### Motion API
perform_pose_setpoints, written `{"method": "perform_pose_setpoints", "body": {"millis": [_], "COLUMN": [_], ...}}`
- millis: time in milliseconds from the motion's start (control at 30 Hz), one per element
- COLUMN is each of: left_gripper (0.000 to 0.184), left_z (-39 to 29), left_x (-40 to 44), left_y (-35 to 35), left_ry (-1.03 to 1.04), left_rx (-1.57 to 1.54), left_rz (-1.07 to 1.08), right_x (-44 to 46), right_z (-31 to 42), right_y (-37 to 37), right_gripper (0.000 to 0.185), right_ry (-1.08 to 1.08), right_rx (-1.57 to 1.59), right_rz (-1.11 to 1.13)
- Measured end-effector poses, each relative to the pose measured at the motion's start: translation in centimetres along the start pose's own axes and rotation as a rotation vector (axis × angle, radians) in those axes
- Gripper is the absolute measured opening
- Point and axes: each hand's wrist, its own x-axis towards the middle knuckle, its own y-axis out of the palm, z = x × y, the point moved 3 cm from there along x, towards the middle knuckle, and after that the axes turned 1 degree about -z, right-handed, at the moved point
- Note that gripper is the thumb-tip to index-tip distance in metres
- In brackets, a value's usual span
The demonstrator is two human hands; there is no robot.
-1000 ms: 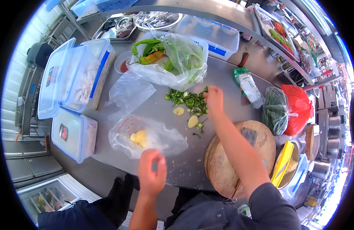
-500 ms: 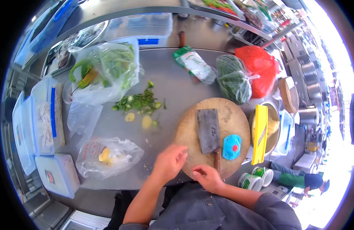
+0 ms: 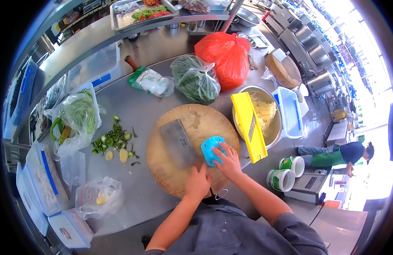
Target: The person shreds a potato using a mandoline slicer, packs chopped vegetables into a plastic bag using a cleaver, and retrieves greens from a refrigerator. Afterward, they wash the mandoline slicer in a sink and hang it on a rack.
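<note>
Both hands are in over the board: right hand (image 3: 228, 161) laid on the blue holder (image 3: 210, 146), left hand (image 3: 197, 183) at the handle end of the cleaver (image 3: 177, 142). Fingers hide the contact and the left is blurred, so I can't tell whether either has a firm grip. Holder and cleaver lie side by side on the round wooden board (image 3: 213, 117), set right at the table's near edge, presumably for short reach. What a surface that is, thick and scuffed tan wood under a broad, flat, dull grey blade! Over to the right, a yellow slicer (image 3: 249, 127), long, smooth and plastic-looking, rests across the shiny bowl (image 3: 276, 131), likely so cuttings drop straight in; limp, pale shreds (image 3: 266, 110) fill it. Out left, glossy chopped greens (image 3: 113, 138) sit in a loose heap, apart from the board, perhaps to spare its space. Behind, a knotted red bag (image 3: 224, 57) bulges, thin and crinkled.
</note>
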Motion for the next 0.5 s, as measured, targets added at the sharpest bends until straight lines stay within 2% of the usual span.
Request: {"method": "perform_pose_setpoints", "body": {"millis": [133,200,233,300,467,500], "left_gripper": [0.040,0.035,0.041,0.045,0.057,0.059], "left_z": [-0.7,-0.8,-1.4,-1.7,0.3,0.7], "left_x": [0.1,-0.2,-0.3,-0.7,-4.5,-5.4], "left_y": [0.1,0.3,0.1,-0.3,-2.8,-3.7], "left_ry": [-0.078,-0.111,-0.135,-0.168,-0.340,-0.300], "left_rx": [0.081,0.150,0.174,0.184,0.166,0.177], "left_rz": [-0.046,-0.162,-0.196,-0.257,-0.497,-0.532], "right_x": [0.9,1.1,0.7,0.8,-0.1,-0.3], "right_z": [-2.0,-2.8,-3.0,-3.4,-3.9,-3.8], "right_y": [-0.4,-0.7,-0.8,-1.1,-1.2,-1.3], "right_gripper": [0.059,0.056,0.056,0.054,0.052,0.052], "right_ry": [-0.061,-0.055,-0.068,-0.004,-0.015,-0.039], "right_rx": [0.029,0.032,0.053,0.143,0.369,0.396], "right_rz": [-0.048,-0.075,-0.070,-0.163,-0.186,-0.184]}}
